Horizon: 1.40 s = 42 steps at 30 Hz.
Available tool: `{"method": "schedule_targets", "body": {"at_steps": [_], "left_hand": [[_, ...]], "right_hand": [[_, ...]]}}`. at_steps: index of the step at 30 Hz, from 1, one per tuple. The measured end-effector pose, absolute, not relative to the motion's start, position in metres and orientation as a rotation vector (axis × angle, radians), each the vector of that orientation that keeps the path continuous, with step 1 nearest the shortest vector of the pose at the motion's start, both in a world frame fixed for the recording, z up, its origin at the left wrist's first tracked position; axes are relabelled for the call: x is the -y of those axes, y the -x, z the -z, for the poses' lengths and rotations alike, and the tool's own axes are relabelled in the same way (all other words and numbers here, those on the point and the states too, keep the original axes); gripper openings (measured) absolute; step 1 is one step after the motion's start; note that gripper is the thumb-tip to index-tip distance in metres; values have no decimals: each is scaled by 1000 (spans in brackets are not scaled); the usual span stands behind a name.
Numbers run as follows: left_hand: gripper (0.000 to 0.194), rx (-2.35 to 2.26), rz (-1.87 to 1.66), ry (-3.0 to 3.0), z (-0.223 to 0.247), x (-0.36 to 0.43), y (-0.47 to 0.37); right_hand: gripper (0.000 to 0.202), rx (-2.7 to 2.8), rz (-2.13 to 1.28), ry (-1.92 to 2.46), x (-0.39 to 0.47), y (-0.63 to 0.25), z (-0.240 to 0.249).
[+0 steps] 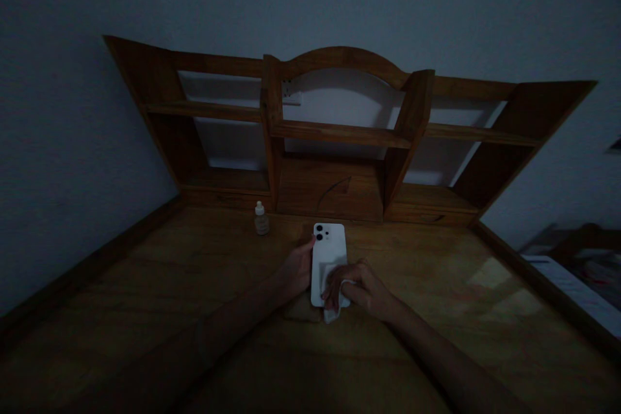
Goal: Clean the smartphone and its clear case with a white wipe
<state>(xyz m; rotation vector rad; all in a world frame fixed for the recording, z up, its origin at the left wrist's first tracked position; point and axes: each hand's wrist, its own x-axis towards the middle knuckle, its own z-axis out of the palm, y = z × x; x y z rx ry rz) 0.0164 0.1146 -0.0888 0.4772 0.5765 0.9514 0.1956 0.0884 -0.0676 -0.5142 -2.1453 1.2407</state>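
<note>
A white phone is held upright over the desk, its back with the dark camera lenses facing me. My left hand grips it along its left edge, the thumb near the lenses. Across the lower part of the phone's back, my right hand presses a white cloth or tissue with bent fingers. Part of the cloth hangs below the phone's bottom edge. Under the hands lies a flat, clear-looking item, perhaps a phone case; it is too dim to be sure.
A small bottle with a white cap stands on the wooden desk, left of the phone. Behind rises a wooden shelf unit against the wall. A dark, thin curved line shows in its middle bay. A socket is on the wall.
</note>
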Motion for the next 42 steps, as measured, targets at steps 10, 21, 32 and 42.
{"method": "schedule_targets", "body": {"at_steps": [10,21,32,42], "left_hand": [[34,-582,-979,-504,98,-119,-16],[30,-584,-987,-492,88,-113,-17],[28,-641,-983,-480,79,-109,-18],[30,-578,-1002,-440,77,-109,-19]], "right_hand": [[37,2306,-880,592,-92,-202,71],[28,2059,-566,745,-102,-210,77],[38,1529,-639,933,-112,-202,69],[43,2097,-489,877,-117,-205,86]]}}
